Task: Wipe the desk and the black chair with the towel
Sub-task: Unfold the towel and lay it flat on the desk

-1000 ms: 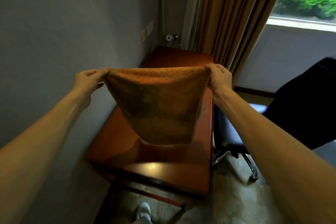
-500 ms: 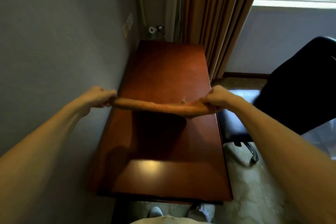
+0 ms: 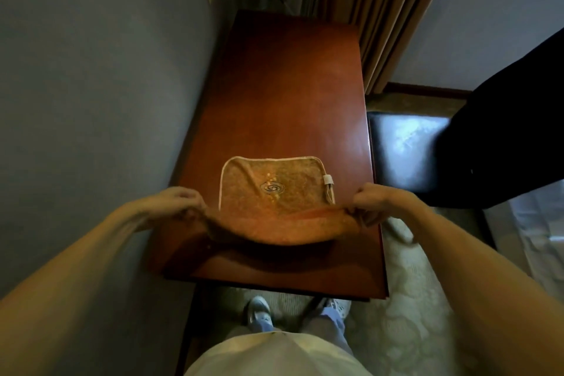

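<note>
At centre frame, towel [image 3: 274, 189] on desk [image 3: 290, 79]: the far half lies flat on the wood, the near edge is lifted off it and sags in a shallow arc between the hands. Towel is orange-brown with pale piping round the edge, a dark spiral mark in the middle and a white loop [image 3: 328, 179] on its right edge. Left hand [image 3: 180, 204], lower left of centre, fingers curled down, grips the near-left corner. Right hand [image 3: 375, 201], lower right of centre, fingers curled likewise, grips the near-right corner. Hands are well apart, the towel's width between them, both above the near part of the desk; both forearms run in from the bottom corners. Desk is reddish-brown and glossy, its long side against the grey wall [image 3: 91, 70] at left and its far end at top centre. Chair [image 3: 406, 146], black, is at right of frame, its seat just beside the desk's right edge and its dark back filling the right margin. Curtain [image 3: 381, 9], tan, hangs at upper right behind the far corner of the desk. Carpet [image 3: 412, 299], pale and patterned, is at lower right. Shoes [image 3: 259, 311] show at bottom centre below the near desk edge. A small white round item sits at top centre, too blurred to identify.
</note>
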